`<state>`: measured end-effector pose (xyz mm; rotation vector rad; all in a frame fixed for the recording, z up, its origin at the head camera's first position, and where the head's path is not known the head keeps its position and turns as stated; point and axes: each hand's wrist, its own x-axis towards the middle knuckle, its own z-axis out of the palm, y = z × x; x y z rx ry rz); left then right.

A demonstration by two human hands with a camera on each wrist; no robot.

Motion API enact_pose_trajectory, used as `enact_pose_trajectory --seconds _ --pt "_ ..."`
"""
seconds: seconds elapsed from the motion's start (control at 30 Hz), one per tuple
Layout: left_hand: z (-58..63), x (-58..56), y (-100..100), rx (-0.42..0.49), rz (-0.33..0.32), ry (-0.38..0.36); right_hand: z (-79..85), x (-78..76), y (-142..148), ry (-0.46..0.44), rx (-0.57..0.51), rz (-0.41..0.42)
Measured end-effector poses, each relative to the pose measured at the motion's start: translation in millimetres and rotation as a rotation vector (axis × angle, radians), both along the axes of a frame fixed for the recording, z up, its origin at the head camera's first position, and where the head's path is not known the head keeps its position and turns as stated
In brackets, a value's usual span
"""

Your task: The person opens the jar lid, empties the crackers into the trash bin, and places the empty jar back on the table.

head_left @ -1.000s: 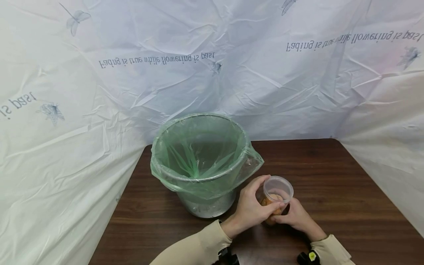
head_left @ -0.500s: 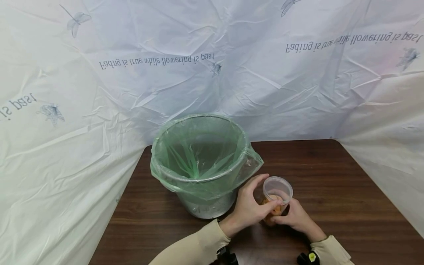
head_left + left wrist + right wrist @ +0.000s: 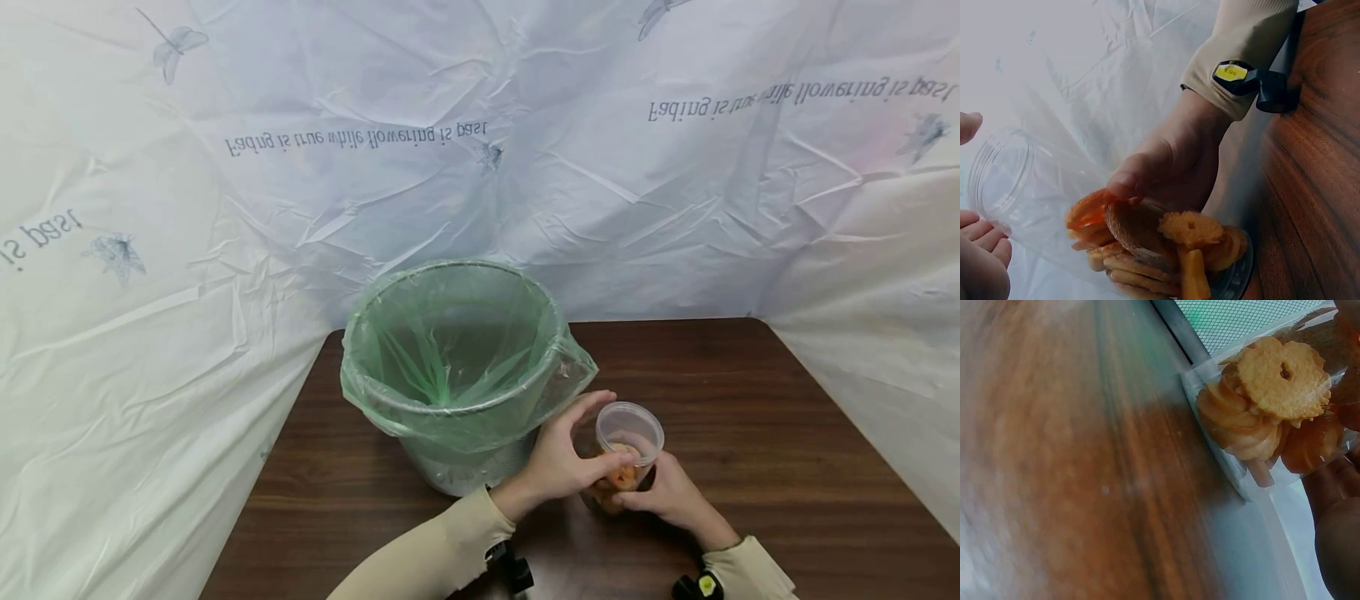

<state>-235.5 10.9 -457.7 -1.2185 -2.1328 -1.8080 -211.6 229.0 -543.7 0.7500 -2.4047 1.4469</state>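
Note:
A clear plastic jar without a lid stands on the table at the front right. Cookies of several shapes, some ring-like, some swirled, some flat and brown, fill its lower part. My right hand grips the lower side of the jar, its thumb pressed to the wall in the left wrist view. Near the jar's left side is my left hand, fingers and thumb spread apart. Its thumb overlaps the jar in the head view, while its fingertips lie beside the threaded rim in the left wrist view.
A silver mesh bin lined with a green plastic bag stands left of the jar, close to my left hand. Dark wooden table extends to the right. White printed sheeting hangs behind and on both sides.
My left hand has shifted slightly left and its thumb has drawn back over the jar, showing more of the cookies. The right hand and jar have stayed nearly in place.

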Motion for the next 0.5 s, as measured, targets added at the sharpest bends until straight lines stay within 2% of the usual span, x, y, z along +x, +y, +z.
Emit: enact_pose_trajectory --seconds 0.3,0.5 --pt "1.4 -7.8 -2.8 0.008 -0.115 -0.045 3.8 0.1 -1.6 0.012 0.002 0.008" --pt "0.9 -12.8 -2.8 -0.021 -0.174 -0.043 25.3 9.2 -11.9 0.023 0.009 -0.005"
